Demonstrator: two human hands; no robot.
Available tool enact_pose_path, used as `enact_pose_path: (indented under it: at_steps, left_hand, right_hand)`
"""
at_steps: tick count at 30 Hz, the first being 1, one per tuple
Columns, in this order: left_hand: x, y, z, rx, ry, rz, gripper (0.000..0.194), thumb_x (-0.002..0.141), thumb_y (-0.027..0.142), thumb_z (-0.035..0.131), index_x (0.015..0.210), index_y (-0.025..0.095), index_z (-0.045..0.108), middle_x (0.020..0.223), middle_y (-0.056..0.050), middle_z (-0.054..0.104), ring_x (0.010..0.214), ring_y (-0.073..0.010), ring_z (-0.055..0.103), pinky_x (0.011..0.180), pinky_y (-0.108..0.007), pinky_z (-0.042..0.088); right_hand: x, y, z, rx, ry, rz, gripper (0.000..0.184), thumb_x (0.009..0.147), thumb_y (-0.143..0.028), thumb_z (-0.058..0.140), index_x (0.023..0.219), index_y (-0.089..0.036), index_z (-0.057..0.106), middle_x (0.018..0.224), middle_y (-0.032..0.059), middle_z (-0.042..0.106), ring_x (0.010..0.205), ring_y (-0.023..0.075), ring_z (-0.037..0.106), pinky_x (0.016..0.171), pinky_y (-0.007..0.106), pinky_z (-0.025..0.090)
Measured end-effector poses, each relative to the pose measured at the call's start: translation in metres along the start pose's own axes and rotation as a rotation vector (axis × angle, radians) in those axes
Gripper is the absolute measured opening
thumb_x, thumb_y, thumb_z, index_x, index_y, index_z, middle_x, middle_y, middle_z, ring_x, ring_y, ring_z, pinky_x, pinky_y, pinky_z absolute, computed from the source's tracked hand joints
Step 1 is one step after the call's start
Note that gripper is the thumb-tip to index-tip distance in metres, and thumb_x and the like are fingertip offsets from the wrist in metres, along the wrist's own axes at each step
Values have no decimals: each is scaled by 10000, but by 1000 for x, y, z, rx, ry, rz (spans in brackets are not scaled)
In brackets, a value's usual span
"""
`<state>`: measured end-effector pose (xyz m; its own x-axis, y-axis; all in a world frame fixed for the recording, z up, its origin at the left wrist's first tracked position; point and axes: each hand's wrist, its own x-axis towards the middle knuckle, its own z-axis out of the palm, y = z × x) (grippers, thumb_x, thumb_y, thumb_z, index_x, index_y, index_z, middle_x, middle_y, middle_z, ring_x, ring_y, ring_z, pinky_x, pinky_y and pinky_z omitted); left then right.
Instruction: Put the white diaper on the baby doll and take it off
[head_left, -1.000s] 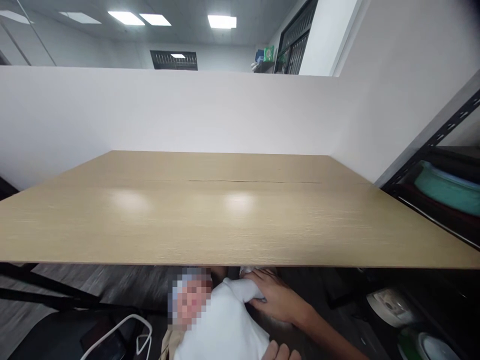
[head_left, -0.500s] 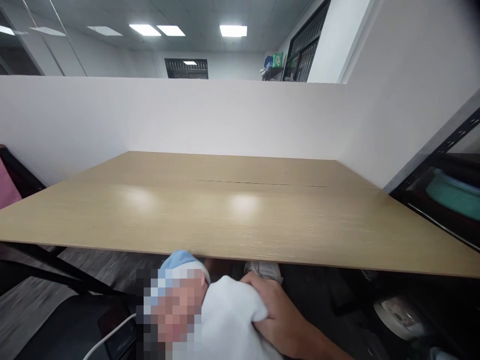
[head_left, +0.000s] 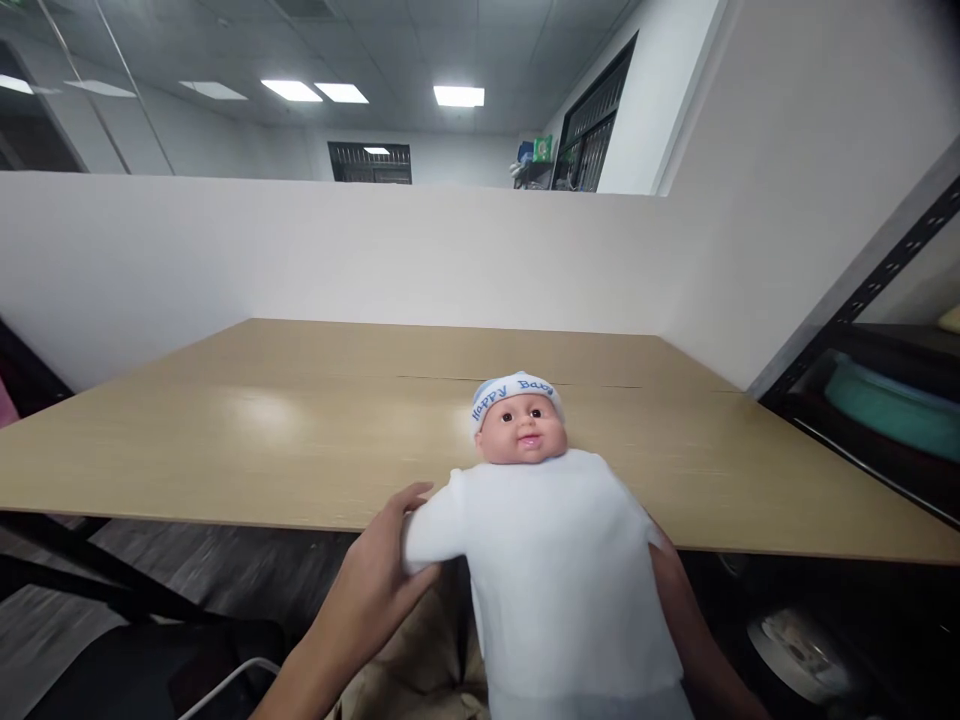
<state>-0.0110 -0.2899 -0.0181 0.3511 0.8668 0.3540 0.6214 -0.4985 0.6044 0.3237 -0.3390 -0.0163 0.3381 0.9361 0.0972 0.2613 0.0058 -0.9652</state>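
A baby doll in a white top, with a blue-and-white cap lettered "Happy Baby", is held upright at the table's front edge, its face toward me. My left hand is closed around the doll's sleeve on the left of the view. On the other side my right hand is at the doll's sleeve and side, its fingers hidden behind the white cloth. The doll's head and shoulders show against the wooden table. Its lower body runs out of the bottom of the view.
A low white partition stands behind the table. At the right is a dark rack with a teal item. Below left are a black seat and a white cable. A round white object lies under the table.
The doll has come up from below the table edge, moved right and turned upright to face me. My left hand has come into view, gripping its sleeve.
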Motion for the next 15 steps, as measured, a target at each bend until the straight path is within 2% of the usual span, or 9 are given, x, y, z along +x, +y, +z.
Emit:
enact_pose_path:
  at_steps: [3, 6, 8, 10, 15]
  left_hand:
    - [31, -7, 1, -48, -126, -8, 553, 972, 253, 636, 1511, 274, 513, 1460, -95, 712, 1290, -310, 700, 1066, -435, 568]
    - [47, -13, 1, -59, -182, -8, 457, 956, 221, 595, 1411, 260, 607, 1422, -74, 739, 1258, -298, 707, 1047, -418, 552]
    - [51, -18, 1, -49, -200, -13, 422, 955, 238, 592, 1375, 252, 625, 1369, -70, 758, 1212, -292, 718, 1007, -405, 554]
    - [52, -23, 1, -27, -217, -3, 401, 962, 265, 593, 1360, 251, 630, 1341, -70, 765, 1187, -289, 722, 978, -394, 554]
    - [53, -37, 2, 34, -260, 5, 327, 965, 271, 579, 1284, 239, 645, 1253, -77, 777, 1121, -291, 725, 913, -373, 534]
  right_hand:
    - [20, 4, -2, -28, -53, 6, 584, 874, -478, 537, 1385, -226, 663, 1271, 111, 787, 1096, 308, 756, 859, 374, 628]
    - [39, 18, -15, -301, -111, -83, 466, 848, -499, 606, 1216, -227, 693, 1092, 72, 809, 947, 288, 741, 806, 354, 577]
    - [46, 27, -25, -489, -145, -91, 391, 876, -527, 625, 1139, -246, 697, 1032, 53, 806, 894, 286, 734, 766, 349, 538]
    - [50, 35, -33, -589, -171, -92, 375, 904, -561, 634, 1116, -259, 701, 1059, 54, 803, 920, 294, 739, 764, 350, 523]
    - [52, 51, -41, -629, -243, -119, 420, 970, -639, 594, 1133, -272, 715, 1135, 67, 794, 1012, 297, 743, 827, 366, 540]
